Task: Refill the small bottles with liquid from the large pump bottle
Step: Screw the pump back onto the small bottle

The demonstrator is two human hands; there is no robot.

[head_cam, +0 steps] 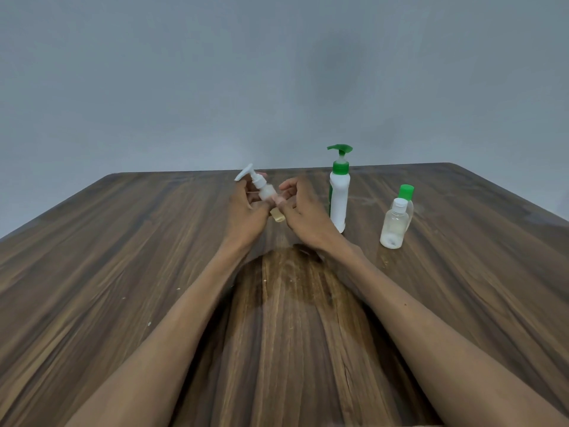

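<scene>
Your forearms reach out over the wooden table point(123, 272). Your left hand point(246, 211) and right hand point(303, 208) both hold a tight grip on one small pump bottle point(267, 192), tilted in the air, fingers curled round it. To its right, the clear white-capped bottle point(394, 224) stands nearest you, the green-capped bottle point(406, 192) just behind. The large pump bottle point(339, 198) stands upright between your right hand and those two.

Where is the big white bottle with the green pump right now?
In the head view, the large pump bottle stands upright on the wooden table, right of centre, just beside the right hand and left of two small capped bottles.
</scene>
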